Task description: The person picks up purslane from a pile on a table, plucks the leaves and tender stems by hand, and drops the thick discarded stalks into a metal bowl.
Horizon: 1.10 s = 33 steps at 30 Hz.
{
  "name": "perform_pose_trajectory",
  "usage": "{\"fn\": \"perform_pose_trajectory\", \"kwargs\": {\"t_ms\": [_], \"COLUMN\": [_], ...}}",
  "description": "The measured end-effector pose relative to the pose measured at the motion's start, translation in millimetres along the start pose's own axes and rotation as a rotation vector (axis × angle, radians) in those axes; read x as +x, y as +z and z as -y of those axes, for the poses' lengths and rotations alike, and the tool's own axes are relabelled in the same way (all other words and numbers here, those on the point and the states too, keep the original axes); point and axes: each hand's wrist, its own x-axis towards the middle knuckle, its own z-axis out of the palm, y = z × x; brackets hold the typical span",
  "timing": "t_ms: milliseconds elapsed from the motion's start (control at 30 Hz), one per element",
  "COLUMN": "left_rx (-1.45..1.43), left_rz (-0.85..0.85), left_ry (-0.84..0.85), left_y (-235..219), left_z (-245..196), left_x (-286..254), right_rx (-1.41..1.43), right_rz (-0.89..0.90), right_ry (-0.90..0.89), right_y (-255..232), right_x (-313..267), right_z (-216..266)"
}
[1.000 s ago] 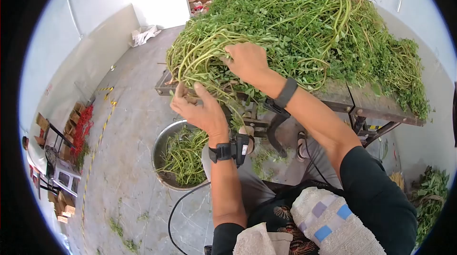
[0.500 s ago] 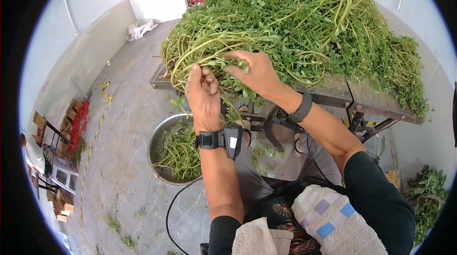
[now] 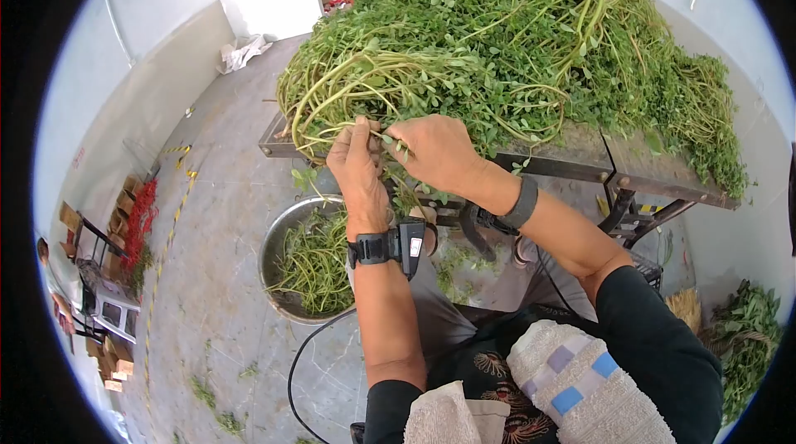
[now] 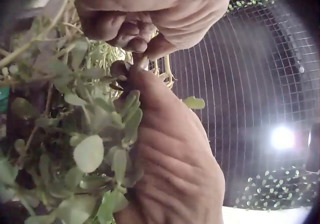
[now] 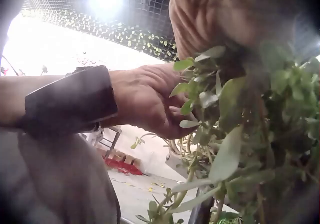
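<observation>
Over the near edge of a big heap of leafy green stems (image 3: 497,54), my two hands meet at their fingertips. My left hand (image 3: 358,166) pinches a thin stem between thumb and fingers. Close against it, my right hand (image 3: 439,150) curls its fingers and thumb round the same leafy stem (image 3: 398,146). Small rounded leaves (image 5: 200,96) hang beside the hands in the right wrist view and partly cover the fingertips. Below the left hand stands a round metal basin (image 3: 267,257) holding cut green stems (image 3: 311,266).
The heap lies on a table (image 3: 572,158) with a dark metal edge. Loose green bits (image 3: 211,402) lie on the floor. Leafy bundles (image 3: 746,336) stand at the right, and boxes with a red pile (image 3: 139,220) at the left. A black cable (image 3: 294,378) runs beside the leg.
The left hand, first open with spread fingers, has moved up and right to the stems and pinches one. The right hand has come down from the heap to meet it.
</observation>
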Motion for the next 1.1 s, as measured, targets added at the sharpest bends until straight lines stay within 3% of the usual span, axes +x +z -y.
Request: {"fn": "perform_pose_trajectory", "kwargs": {"t_ms": [167,233,267,300,367,433,533,600,833,900,967,1000,1100], "left_rx": [-0.029,-0.077,-0.099,-0.099,-0.488,-0.543,-0.49,-0.549,-0.89,-0.931,-1.0,-0.971,-0.81], "left_rz": [-0.012,-0.045,-0.038,-0.036,0.074,0.107,0.124,0.092,0.055,0.019,-0.089,-0.105,-0.035], "left_ry": [0.03,0.032,0.052,0.054,0.06,0.044,0.018,-0.052,-0.282,-0.295,-0.314,-0.294,-0.19], "left_y": [7.7,15.6,11.9,6.0,-11.3,-16.5,-7.6,-1.7,14.4,16.7,19.1,21.2,26.7], "left_z": [8.4,7.3,14.0,14.8,12.7,11.8,6.1,1.1,-15.5,-14.8,-13.7,-14.7,-12.0], "left_x": [-1.9,-4.0,0.4,1.9,6.4,15.2,25.5,36.4,76.3,80.7,84.3,81.2,67.8], "right_rx": [0.049,1.033,1.196,1.197,1.648,1.716,1.61,1.616,1.561,1.524,1.338,1.107,1.241], "right_rz": [-0.01,0.015,-0.041,-0.044,-0.209,-0.105,-0.097,-0.055,0.082,0.125,0.132,0.121,0.15], "right_ry": [0.07,0.527,0.665,0.662,0.971,0.902,0.852,0.65,0.668,0.664,0.651,0.603,0.508], "right_y": [5.8,8.9,9.3,-2.4,-29.3,-44.2,-69.0,-74.3,-67.8,-67.0,-67.9,-70.3,-73.8], "right_x": [0.8,10.6,12.9,15.2,15.9,12.7,5.4,3.7,-32.3,-43.6,-53.8,-57.3,-66.1], "right_z": [-2.4,-4.1,-5.8,-4.4,-13.6,-31.6,-32.0,-38.4,-42.0,-51.5,-56.5,-58.1,-66.5]}}
